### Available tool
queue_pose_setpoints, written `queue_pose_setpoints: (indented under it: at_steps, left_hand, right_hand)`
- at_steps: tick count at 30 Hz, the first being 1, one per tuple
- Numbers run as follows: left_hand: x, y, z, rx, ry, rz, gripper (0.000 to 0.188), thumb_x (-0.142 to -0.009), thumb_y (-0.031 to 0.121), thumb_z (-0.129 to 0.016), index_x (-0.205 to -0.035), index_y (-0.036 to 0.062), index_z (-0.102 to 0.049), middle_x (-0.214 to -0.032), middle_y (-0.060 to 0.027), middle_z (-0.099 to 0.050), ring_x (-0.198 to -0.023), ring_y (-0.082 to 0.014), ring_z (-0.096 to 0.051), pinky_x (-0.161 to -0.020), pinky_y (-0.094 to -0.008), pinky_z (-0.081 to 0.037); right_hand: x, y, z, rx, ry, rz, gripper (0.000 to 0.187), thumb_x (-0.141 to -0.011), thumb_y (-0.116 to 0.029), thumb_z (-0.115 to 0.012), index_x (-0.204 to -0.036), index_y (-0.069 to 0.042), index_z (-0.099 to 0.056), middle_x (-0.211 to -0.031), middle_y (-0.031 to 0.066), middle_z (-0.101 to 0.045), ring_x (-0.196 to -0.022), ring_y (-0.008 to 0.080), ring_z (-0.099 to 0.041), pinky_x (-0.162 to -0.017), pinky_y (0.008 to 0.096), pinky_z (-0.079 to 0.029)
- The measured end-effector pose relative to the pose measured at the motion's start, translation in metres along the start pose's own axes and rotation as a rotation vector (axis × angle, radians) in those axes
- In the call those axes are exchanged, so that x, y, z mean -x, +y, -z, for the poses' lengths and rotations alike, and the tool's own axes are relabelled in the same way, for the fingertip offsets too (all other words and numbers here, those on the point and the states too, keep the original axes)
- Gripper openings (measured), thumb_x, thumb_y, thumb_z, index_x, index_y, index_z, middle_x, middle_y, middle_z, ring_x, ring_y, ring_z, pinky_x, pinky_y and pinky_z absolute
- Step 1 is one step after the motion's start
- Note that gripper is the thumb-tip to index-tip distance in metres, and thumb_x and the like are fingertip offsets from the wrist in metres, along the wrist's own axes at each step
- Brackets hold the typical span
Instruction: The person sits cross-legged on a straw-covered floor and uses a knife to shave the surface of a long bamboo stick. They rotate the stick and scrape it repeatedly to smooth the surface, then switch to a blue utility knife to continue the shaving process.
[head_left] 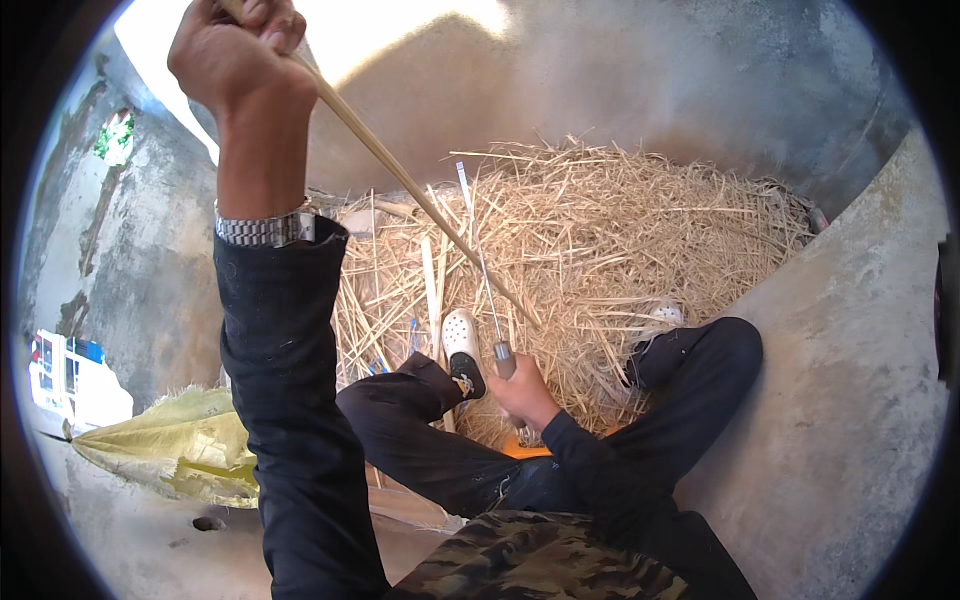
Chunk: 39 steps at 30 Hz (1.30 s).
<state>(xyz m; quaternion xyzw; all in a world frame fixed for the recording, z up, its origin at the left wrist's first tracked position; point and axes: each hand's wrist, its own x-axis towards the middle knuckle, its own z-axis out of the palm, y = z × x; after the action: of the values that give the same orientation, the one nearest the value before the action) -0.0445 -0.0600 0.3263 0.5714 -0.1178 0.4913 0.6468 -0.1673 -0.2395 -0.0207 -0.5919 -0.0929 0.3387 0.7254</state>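
High at the upper left, my left hand (240, 55) is closed around a long, thin, pale wooden strip (385, 155), perhaps split bamboo. The strip slants down to the right, its lower end over the shavings. Low between my knees, my right hand (526, 393) grips the grey handle of a long, narrow-bladed knife (487, 275). Its blade points up and away from me, crossing the strip's line in this view; whether the two touch I cannot tell. A metal-band watch (265, 228) is on my left wrist.
A broad heap of straw-coloured shavings (640, 225) lies before me against a grey concrete wall (640, 75). My white clog (461, 335) rests among them. Pale loose strips (430, 280) lie left of it. A yellowish woven sack (185, 440) is at the left; something orange (525, 448) shows beneath me.
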Motion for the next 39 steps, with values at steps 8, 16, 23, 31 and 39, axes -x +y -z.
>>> queue_pose_setpoints:
  at_steps: [8,16,23,31,39]
  left_hand:
    - [-0.001,-0.007,0.002,-0.068,0.166,-0.064,0.022,-0.090,0.015,-0.044,-0.086,-0.0055,-0.051,-0.063,-0.0058,-0.042,-0.048,-0.0132,-0.036,-0.048,-0.0251,-0.033]
    - [-0.016,-0.013,0.009,0.005,0.082,-0.017,0.021,-0.090,0.014,-0.043,-0.081,-0.0035,-0.049,-0.059,-0.0032,-0.037,-0.045,-0.0120,-0.029,-0.048,-0.0260,-0.028]
    - [-0.015,-0.029,0.030,-0.037,0.090,-0.004,0.023,-0.090,0.014,-0.039,-0.083,-0.0045,-0.050,-0.059,-0.0054,-0.040,-0.044,-0.0137,-0.031,-0.050,-0.0273,-0.033]
    - [-0.030,-0.024,0.037,0.016,0.153,0.016,0.022,-0.089,0.018,-0.044,-0.082,-0.0020,-0.050,-0.061,-0.0030,-0.039,-0.044,-0.0131,-0.030,-0.050,-0.0273,-0.034]
    - [-0.058,-0.026,0.071,-0.100,0.032,-0.069,0.028,-0.090,0.015,-0.037,-0.089,-0.0087,-0.051,-0.066,-0.0113,-0.048,-0.047,-0.0188,-0.042,-0.053,-0.0310,-0.042]
  right_hand:
    - [0.010,-0.108,-0.041,0.154,-0.089,0.429,0.024,-0.075,-0.006,-0.054,-0.095,0.007,-0.055,-0.063,0.0094,-0.054,-0.058,0.0198,-0.050,-0.057,0.0352,-0.043]
    - [-0.028,0.025,0.005,-0.086,0.055,-0.277,0.014,-0.077,-0.005,-0.055,-0.087,0.005,-0.057,-0.059,0.0088,-0.054,-0.035,0.0165,-0.047,-0.032,0.0329,-0.036]
    - [-0.013,-0.069,-0.034,0.171,-0.081,0.311,0.028,-0.073,-0.009,-0.057,-0.097,0.005,-0.057,-0.067,0.0162,-0.059,-0.064,0.0244,-0.059,-0.063,0.0366,-0.047]
    - [-0.059,0.079,0.031,0.096,0.049,-0.352,0.018,-0.073,-0.006,-0.056,-0.088,0.003,-0.056,-0.065,0.0083,-0.058,-0.039,0.0164,-0.047,-0.036,0.0323,-0.037]
    - [-0.027,-0.018,-0.031,0.193,-0.027,0.256,0.023,-0.073,-0.009,-0.055,-0.091,0.005,-0.057,-0.067,0.0147,-0.058,-0.062,0.0239,-0.059,-0.064,0.0380,-0.047]
